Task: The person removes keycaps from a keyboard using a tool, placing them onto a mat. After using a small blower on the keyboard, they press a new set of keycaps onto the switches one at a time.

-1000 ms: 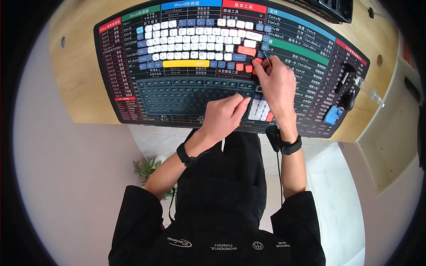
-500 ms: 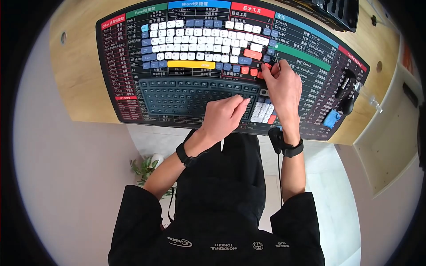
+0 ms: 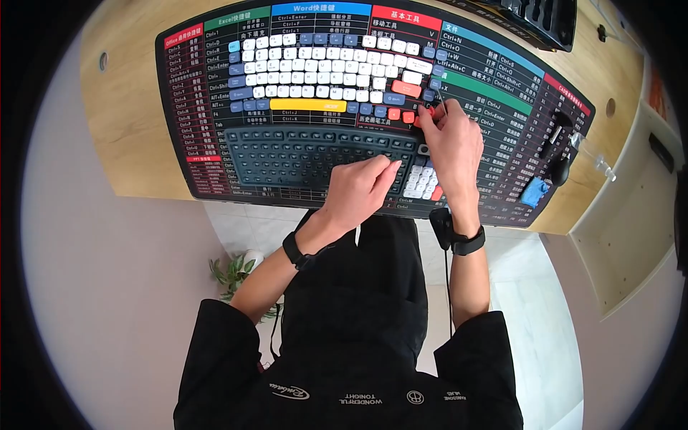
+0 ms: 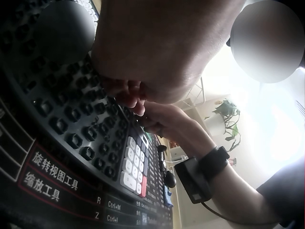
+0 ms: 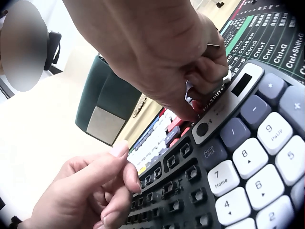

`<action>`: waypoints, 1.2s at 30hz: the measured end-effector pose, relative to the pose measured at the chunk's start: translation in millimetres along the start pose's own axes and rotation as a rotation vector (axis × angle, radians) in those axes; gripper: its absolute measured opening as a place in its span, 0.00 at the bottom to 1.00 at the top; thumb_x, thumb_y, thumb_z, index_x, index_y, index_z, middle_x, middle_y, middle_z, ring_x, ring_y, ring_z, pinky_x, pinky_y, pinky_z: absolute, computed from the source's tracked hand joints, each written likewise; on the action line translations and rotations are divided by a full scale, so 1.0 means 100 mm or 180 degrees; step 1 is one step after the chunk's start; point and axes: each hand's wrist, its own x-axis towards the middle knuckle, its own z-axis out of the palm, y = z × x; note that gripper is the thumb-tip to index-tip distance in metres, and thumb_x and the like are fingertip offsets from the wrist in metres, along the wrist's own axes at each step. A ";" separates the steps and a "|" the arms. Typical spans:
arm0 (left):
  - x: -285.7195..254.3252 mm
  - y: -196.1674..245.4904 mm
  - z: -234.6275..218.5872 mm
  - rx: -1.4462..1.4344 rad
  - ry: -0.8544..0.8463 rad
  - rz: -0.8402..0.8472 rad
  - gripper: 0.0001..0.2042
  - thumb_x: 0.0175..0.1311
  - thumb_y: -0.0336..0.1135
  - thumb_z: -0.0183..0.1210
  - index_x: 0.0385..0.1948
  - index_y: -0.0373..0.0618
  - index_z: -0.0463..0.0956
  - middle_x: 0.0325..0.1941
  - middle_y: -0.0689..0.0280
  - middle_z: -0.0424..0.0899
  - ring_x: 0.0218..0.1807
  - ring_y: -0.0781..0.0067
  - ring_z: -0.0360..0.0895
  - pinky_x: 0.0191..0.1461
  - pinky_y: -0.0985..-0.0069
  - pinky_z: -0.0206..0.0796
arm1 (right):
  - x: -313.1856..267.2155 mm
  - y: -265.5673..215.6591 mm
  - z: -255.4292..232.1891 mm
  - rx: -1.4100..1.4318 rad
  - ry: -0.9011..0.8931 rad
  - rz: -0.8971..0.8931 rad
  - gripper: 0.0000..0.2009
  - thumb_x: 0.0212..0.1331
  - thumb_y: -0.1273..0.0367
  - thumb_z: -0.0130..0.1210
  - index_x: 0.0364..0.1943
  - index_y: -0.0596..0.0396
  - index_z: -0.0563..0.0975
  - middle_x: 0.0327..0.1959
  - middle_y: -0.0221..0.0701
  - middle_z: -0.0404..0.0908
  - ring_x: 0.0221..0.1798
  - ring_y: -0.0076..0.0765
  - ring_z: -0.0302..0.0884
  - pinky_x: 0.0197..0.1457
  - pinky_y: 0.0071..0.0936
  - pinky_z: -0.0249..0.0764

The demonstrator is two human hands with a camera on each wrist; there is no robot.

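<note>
My right hand (image 3: 455,147) pinches a red keycap (image 3: 425,112) just beyond the top right corner of the dark keyboard (image 3: 265,154). In the right wrist view the red keycap (image 5: 196,105) shows between thumb and fingers, and a thin metal wire (image 5: 213,46) sticks out of the fist. My left hand (image 3: 358,188) lies over the keyboard's lower right part, loosely curled with nothing in it. Bare switches fill the keyboard's main block, while its number pad (image 5: 248,157) carries white and grey-blue keycaps. A round knob (image 5: 202,129) sits close below the right fingertips.
Loose white, blue and red keycaps lie in keyboard order behind the keyboard, with a long yellow spacebar (image 3: 308,104). All rest on a printed shortcut mat (image 3: 494,154). To the right are a black mouse (image 3: 560,170), a blue lump (image 3: 534,191) and a clear plastic piece (image 3: 600,165).
My right hand has moved slightly toward my body with the red keycap, away from the loose keycaps' right end. The left hand stays in place. The head view has shifted a little.
</note>
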 end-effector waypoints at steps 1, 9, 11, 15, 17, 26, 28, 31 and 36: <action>0.00 0.00 0.00 0.0009 -0.0004 -0.0001 0.12 0.72 0.30 0.63 0.25 0.39 0.75 0.15 0.62 0.71 0.14 0.71 0.62 0.20 0.72 0.56 | 0.00 -0.01 0.01 0.0029 0.0018 -0.0022 0.15 0.66 0.61 0.64 0.31 0.58 0.77 0.23 0.43 0.84 0.28 0.56 0.85 0.32 0.47 0.77; 0.02 0.04 -0.04 0.0155 -0.0072 -0.0061 0.13 0.72 0.31 0.62 0.24 0.41 0.72 0.18 0.59 0.74 0.18 0.55 0.75 0.21 0.64 0.64 | -0.03 -0.12 0.04 0.0276 -0.0049 -0.0302 0.14 0.66 0.61 0.64 0.32 0.58 0.78 0.22 0.41 0.84 0.27 0.53 0.84 0.31 0.44 0.77; 0.05 0.04 -0.04 0.0182 0.0017 0.0047 0.11 0.71 0.31 0.62 0.26 0.41 0.73 0.19 0.62 0.76 0.20 0.59 0.76 0.22 0.65 0.65 | -0.05 -0.07 0.04 0.0513 -0.0110 -0.0288 0.13 0.67 0.62 0.63 0.33 0.58 0.79 0.22 0.41 0.83 0.26 0.52 0.84 0.30 0.42 0.75; 0.20 0.03 -0.03 0.0592 0.0450 0.0719 0.06 0.68 0.31 0.64 0.33 0.41 0.77 0.25 0.65 0.77 0.25 0.64 0.78 0.25 0.68 0.66 | -0.08 0.06 -0.06 0.0582 0.0102 -0.0159 0.10 0.68 0.64 0.60 0.34 0.57 0.79 0.20 0.40 0.82 0.24 0.51 0.82 0.28 0.41 0.73; 0.26 0.02 -0.03 0.1213 0.0374 0.1044 0.11 0.65 0.32 0.67 0.46 0.41 0.81 0.33 0.65 0.75 0.32 0.68 0.77 0.31 0.69 0.67 | -0.08 0.12 -0.13 0.0611 0.0119 -0.0051 0.10 0.68 0.64 0.61 0.34 0.57 0.79 0.19 0.39 0.81 0.23 0.50 0.82 0.28 0.41 0.72; 0.52 0.02 0.00 0.2241 -0.0243 0.1117 0.32 0.65 0.48 0.67 0.72 0.54 0.71 0.36 0.67 0.66 0.38 0.67 0.64 0.41 0.70 0.56 | -0.01 0.63 -0.25 0.0933 0.0412 0.0161 0.12 0.68 0.65 0.62 0.35 0.61 0.79 0.16 0.30 0.76 0.18 0.25 0.68 0.26 0.30 0.65; 0.55 0.02 -0.01 0.2433 -0.0351 0.1069 0.32 0.65 0.50 0.67 0.72 0.55 0.72 0.36 0.67 0.66 0.39 0.67 0.65 0.41 0.69 0.56 | -0.01 0.67 -0.25 0.1057 0.0326 0.0261 0.12 0.69 0.65 0.62 0.36 0.61 0.79 0.17 0.30 0.77 0.19 0.24 0.69 0.26 0.29 0.66; 0.55 0.01 -0.03 0.2662 -0.0378 0.1172 0.31 0.65 0.54 0.65 0.67 0.50 0.75 0.37 0.68 0.68 0.39 0.68 0.65 0.43 0.70 0.57 | -0.01 0.70 -0.24 0.1112 0.0294 0.0265 0.11 0.69 0.65 0.62 0.37 0.61 0.79 0.17 0.29 0.77 0.20 0.23 0.70 0.27 0.28 0.67; 0.52 -0.01 -0.09 0.2826 -0.0428 0.1144 0.31 0.65 0.55 0.65 0.68 0.53 0.74 0.37 0.68 0.69 0.39 0.68 0.66 0.42 0.70 0.57 | 0.01 0.73 -0.18 0.1210 0.0369 0.0063 0.11 0.69 0.65 0.62 0.38 0.61 0.80 0.21 0.32 0.81 0.21 0.25 0.73 0.28 0.29 0.69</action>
